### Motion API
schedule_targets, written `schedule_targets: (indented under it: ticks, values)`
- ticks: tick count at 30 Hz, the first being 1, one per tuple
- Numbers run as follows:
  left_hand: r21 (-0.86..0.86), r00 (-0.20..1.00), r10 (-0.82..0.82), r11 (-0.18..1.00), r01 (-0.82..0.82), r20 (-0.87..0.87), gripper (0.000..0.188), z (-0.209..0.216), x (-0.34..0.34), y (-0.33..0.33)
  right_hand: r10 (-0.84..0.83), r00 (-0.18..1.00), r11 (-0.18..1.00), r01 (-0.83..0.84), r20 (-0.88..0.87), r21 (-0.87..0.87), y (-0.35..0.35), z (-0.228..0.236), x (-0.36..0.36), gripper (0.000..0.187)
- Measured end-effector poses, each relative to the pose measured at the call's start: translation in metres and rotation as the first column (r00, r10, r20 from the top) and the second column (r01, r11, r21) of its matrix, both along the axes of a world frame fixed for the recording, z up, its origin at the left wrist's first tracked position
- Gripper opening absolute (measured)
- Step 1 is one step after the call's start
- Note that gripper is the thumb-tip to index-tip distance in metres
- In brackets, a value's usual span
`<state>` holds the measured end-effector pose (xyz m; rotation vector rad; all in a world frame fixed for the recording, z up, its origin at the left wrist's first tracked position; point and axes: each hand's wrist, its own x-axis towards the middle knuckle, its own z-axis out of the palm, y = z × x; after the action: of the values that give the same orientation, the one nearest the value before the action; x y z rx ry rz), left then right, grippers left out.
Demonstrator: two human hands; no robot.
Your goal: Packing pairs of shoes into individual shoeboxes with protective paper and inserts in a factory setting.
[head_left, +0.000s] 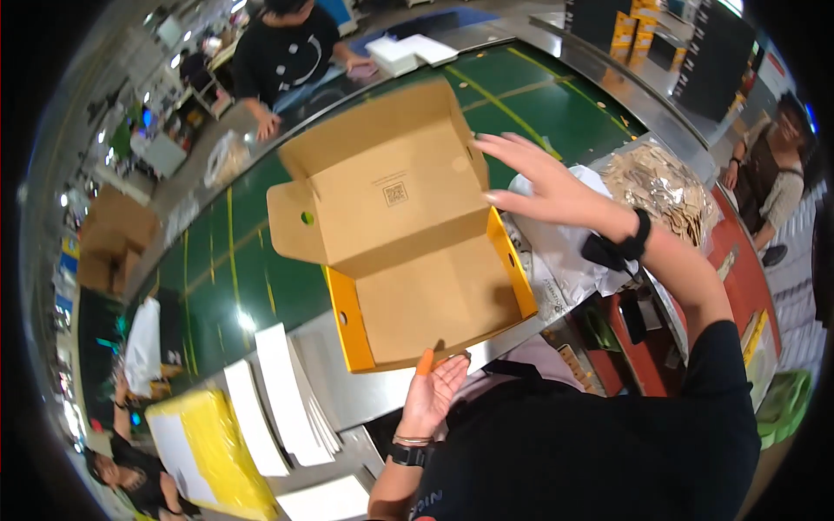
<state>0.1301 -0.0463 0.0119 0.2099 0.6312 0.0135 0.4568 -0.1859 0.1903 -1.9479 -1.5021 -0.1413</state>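
Observation:
A cardboard shoebox [434, 291], brown inside with yellow side walls, stands open in front of me. Its hinged lid [373, 213] is raised and leans back, side flaps spread; a printed square code marks the inside. The box holds nothing. At the lid's right edge is my right hand [547, 187], fingers stretched and apart; whether the fingertips touch the cardboard I cannot tell. Just below the box's near edge lies my left hand [434, 395], palm up, fingers extended, with an orange finger cover on the thumb. It grips nothing that I can see.
A green conveyor belt [204, 269] with yellow lines runs behind the box. White cardboard sheets [291, 395] and a yellow wrapped pack [213, 451] lie at left. To the right sits a clear bag of brown paper pieces [665, 191]. Other people stand around the line.

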Motion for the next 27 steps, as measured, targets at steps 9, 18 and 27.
schedule_targets:
  ticks: [9,18,27]
  values:
    - [0.240,0.990,-0.137,0.961,0.140,-0.029,0.035,-0.005,-0.015,-0.003,-0.325,0.916,0.888,0.210,-0.234,-0.410,-0.106,-0.149,0.001,0.112]
    - [0.331,0.995,-0.102,0.939,0.092,0.014,0.038,-0.017,-0.014,-0.012,-0.451,0.464,0.884,0.354,-0.763,-0.307,-0.092,-0.139,0.029,0.097]
    - [0.321,0.980,-0.196,0.926,0.197,-0.035,0.034,-0.006,-0.024,0.001,-0.062,0.567,0.998,0.045,-0.821,-0.044,-0.022,0.018,-0.052,0.095]
